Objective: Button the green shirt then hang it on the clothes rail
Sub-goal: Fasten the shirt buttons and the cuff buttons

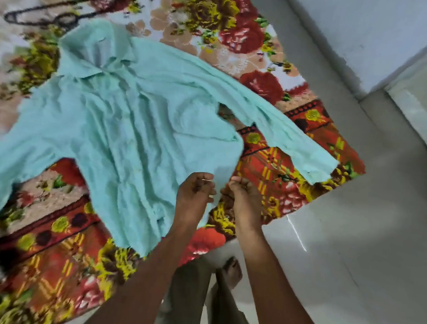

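The green shirt (123,117) lay spread face up on a flowered blanket (52,248) covering a bed, collar pointing away from the person and both sleeves thrown out to the sides. A dark hanger (62,15) rested on the blanket just beyond the collar. No clothes rail was in view.

Both hands worked at the hem, at the blanket's near edge. The left hand (193,199) had its fingers curled, pinching the shirt's lower edge, knuckles turned up and the forearm reaching in from below. The right hand (242,200) sat just beside it, fingers likewise bent around a fold of the same cloth. The picture was blurred there, so whether a button or a buttonhole lay between the fingertips could not be told.

The step in hand looked like the buttoning, probably starting from the bottom. To do it well, the two front edges should be lined up flat first, so the hem ends meet evenly and no button is matched to the wrong hole. One hand should hold the buttonhole edge taut while the other tips the button through sideways. Smoothing the wrinkled front upward after each button would keep the next pair aligned.
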